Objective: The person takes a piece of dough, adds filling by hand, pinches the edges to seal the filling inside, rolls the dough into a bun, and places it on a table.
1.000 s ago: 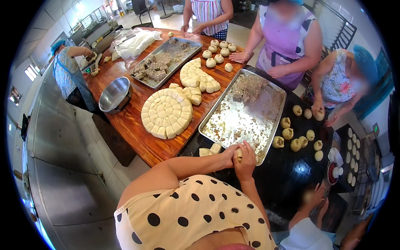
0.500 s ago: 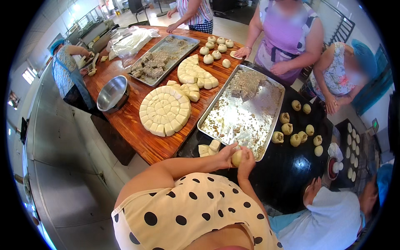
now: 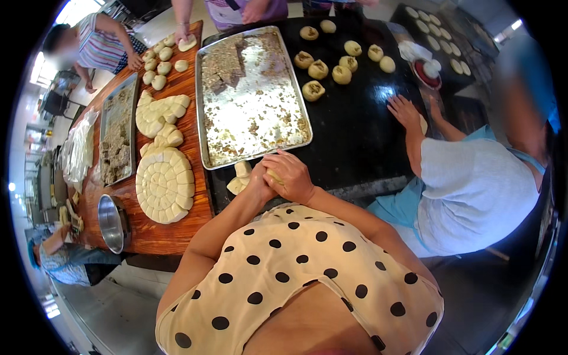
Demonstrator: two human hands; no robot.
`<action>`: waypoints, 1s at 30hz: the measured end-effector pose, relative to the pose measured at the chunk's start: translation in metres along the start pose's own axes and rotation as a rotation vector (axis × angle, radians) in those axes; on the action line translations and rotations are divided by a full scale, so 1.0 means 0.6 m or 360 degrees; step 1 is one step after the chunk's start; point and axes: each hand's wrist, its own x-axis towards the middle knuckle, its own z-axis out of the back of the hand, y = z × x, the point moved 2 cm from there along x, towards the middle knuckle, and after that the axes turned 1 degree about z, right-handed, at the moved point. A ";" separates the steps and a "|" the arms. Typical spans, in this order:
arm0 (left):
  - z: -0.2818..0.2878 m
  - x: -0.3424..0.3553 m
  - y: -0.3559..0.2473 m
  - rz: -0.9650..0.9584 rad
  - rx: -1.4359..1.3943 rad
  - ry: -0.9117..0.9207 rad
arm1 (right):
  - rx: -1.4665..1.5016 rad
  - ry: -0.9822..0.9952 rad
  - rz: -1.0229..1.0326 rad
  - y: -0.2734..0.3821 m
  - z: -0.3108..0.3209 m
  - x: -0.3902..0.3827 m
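In front of my chest both hands are pressed together round a ball of dough [image 3: 274,176]. My left hand [image 3: 259,182] cups it from the left, while my right hand [image 3: 291,176] covers its top and right side. Only a small yellowish patch of the ball shows between the fingers. Just left of my hands lie a few loose dough pieces [image 3: 239,180]. Beyond my fingers is the near edge of a large metal tray [image 3: 269,65] with brown filling [image 3: 223,65] at its far end and crumbs scattered over the rest.
Left, on the wooden table [image 3: 204,204], are a cut dough round [image 3: 165,184], another filling tray [image 3: 131,106] and a steel bowl [image 3: 112,222]. Several filled buns [image 3: 318,70] stand on the black surface [image 3: 349,130]. A co-worker's hand [image 3: 404,111] rests at the right.
My view has turned rightward. My right hand has come over the dough ball, which showed plainly between my fingers before and is now mostly covered. The co-worker's hand at right has reached further over the surface.
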 end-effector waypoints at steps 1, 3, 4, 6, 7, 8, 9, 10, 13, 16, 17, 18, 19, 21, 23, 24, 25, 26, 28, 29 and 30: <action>0.006 0.009 0.002 -0.0010 0.0000 0.0050 | -0.0049 -0.0002 -0.0011 0.006 0.007 0.001; 0.015 0.020 0.015 -0.0040 0.0077 0.0060 | -0.0096 0.0024 -0.0065 0.009 0.012 -0.005; 0.016 0.023 0.020 -0.0058 0.0107 0.0067 | -0.0100 0.0016 -0.0071 0.007 0.015 -0.007; 0.029 0.045 0.023 -0.0086 0.0237 0.0119 | -0.0107 0.0008 -0.0076 0.001 0.021 -0.006; 0.033 0.057 0.025 -0.0102 0.0299 0.0148 | -0.0123 -0.0022 -0.0080 -0.003 0.020 -0.010; 0.040 0.067 0.028 -0.0070 0.0310 0.0085 | -0.0140 -0.0051 -0.0083 -0.008 0.015 -0.016; 0.016 0.061 0.031 -0.0025 0.0324 0.0029 | -0.0170 -0.0083 -0.0093 -0.014 0.015 -0.020; -0.016 0.047 0.030 0.0010 0.0334 -0.0027 | -0.0134 -0.0153 -0.0171 -0.018 0.019 -0.018; -0.095 0.007 0.020 0.0097 0.0371 -0.0212 | 0.0101 -0.0410 -0.0484 -0.037 0.027 -0.010; -0.114 0.007 0.008 0.0161 0.0427 -0.0123 | 0.0071 -0.0350 -0.0436 -0.039 0.046 0.011; -0.123 0.007 0.005 0.0158 0.0443 -0.0098 | 0.0065 -0.0361 -0.0449 -0.046 0.044 0.013; -0.129 0.009 0.002 0.0199 0.0480 -0.0086 | 0.0162 -0.0407 -0.0571 -0.057 0.040 0.010; -0.135 0.013 -0.001 0.0239 0.0515 -0.0074 | 0.0260 -0.0450 -0.0694 -0.071 0.033 0.004; -0.143 0.017 -0.009 0.0283 0.0615 0.0082 | 0.0536 -0.0558 -0.0990 -0.097 0.027 0.000; -0.137 0.019 -0.016 0.0228 0.0725 0.0177 | 0.0940 -0.0676 -0.1374 -0.125 0.027 -0.001; -0.135 0.017 -0.018 0.0195 0.0779 0.0225 | 0.1142 -0.0729 -0.1566 -0.137 0.030 0.000; -0.120 0.013 -0.018 0.0108 0.0610 0.0091 | 0.1022 -0.0820 -0.1507 -0.141 0.051 0.021; -0.106 0.008 -0.028 -0.0063 0.0744 0.0054 | 0.0910 -0.0895 -0.1449 -0.153 0.075 0.041; -0.061 -0.018 -0.054 -0.0379 0.1021 -0.0109 | 0.0749 -0.1094 -0.1124 -0.223 0.134 0.067; -0.042 -0.034 -0.073 -0.0519 0.1093 -0.0294 | 0.0415 -0.1245 -0.1152 -0.233 0.168 0.088; -0.019 -0.052 -0.099 -0.0623 0.1111 -0.0387 | 0.0212 -0.1360 -0.0954 -0.254 0.199 0.104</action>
